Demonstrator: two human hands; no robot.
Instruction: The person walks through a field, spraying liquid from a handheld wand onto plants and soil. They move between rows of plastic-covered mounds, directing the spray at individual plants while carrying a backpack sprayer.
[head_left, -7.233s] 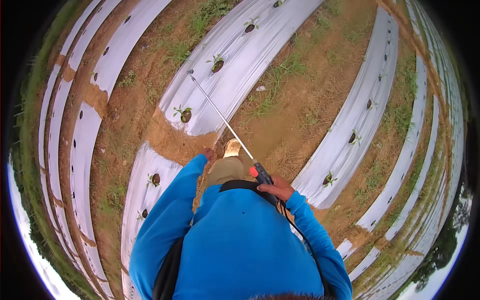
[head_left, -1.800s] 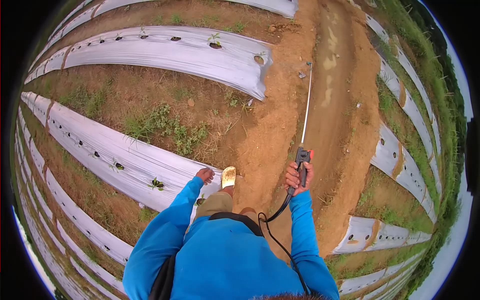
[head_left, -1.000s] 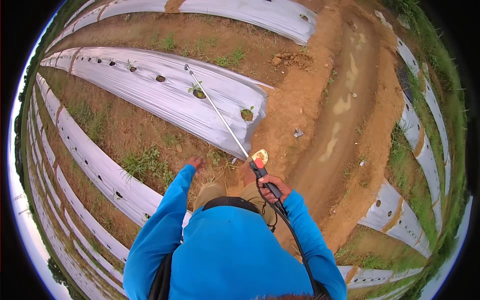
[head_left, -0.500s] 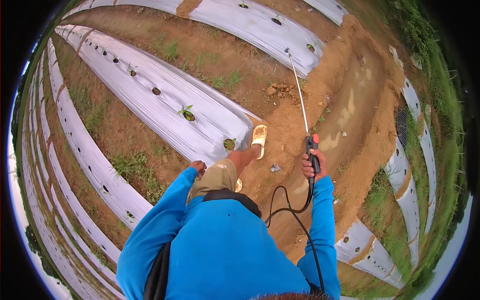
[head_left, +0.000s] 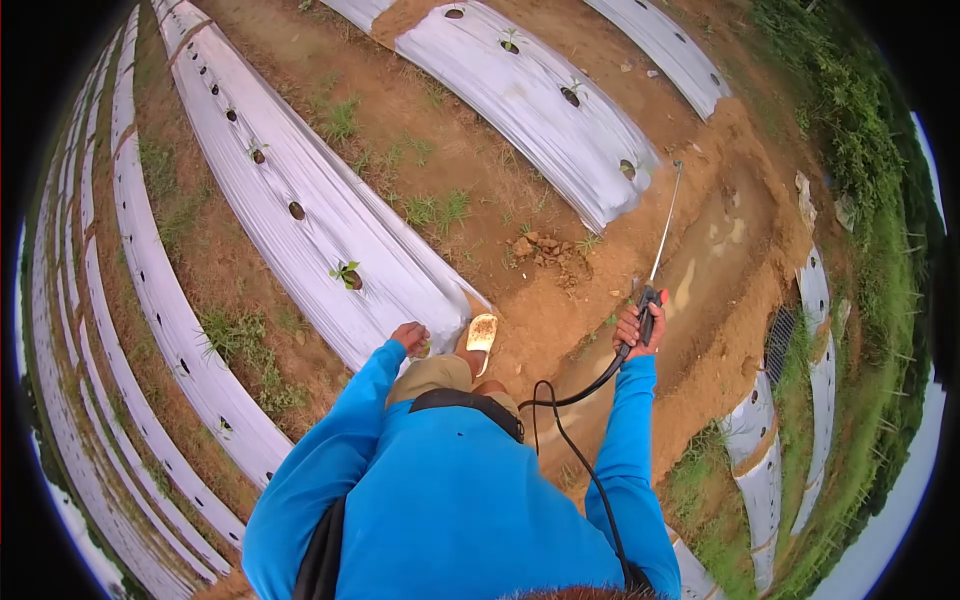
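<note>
My right hand (head_left: pixel 638 330) is closed around the black handle of a spray wand (head_left: pixel 654 305), which has a red part on top. Its thin metal lance points up and away, with the nozzle (head_left: pixel 678 163) over bare soil just right of a plastic-covered bed's end. A black hose (head_left: pixel 590 390) runs from the handle back past my right sleeve. My left hand (head_left: pixel 409 337) hangs by my thigh with loosely bent fingers, holding nothing I can see. It is nearest to the end of a plastic-covered bed (head_left: pixel 390 290), where a small green seedling (head_left: pixel 347 273) grows in a hole.
Another covered bed (head_left: pixel 540 110) with planting holes lies ahead. A muddy, wet furrow (head_left: pixel 715 240) runs along the right. Clods of soil (head_left: pixel 550 250) sit between the beds. My foot in a pale clog (head_left: pixel 482 334) stands at the near bed's end. Green bushes (head_left: pixel 850 120) border the far right.
The wand has swung right, its nozzle moving from over the far bed's plastic to the soil beyond its end. My view has turned and moved forward. My right hand still grips the handle.
</note>
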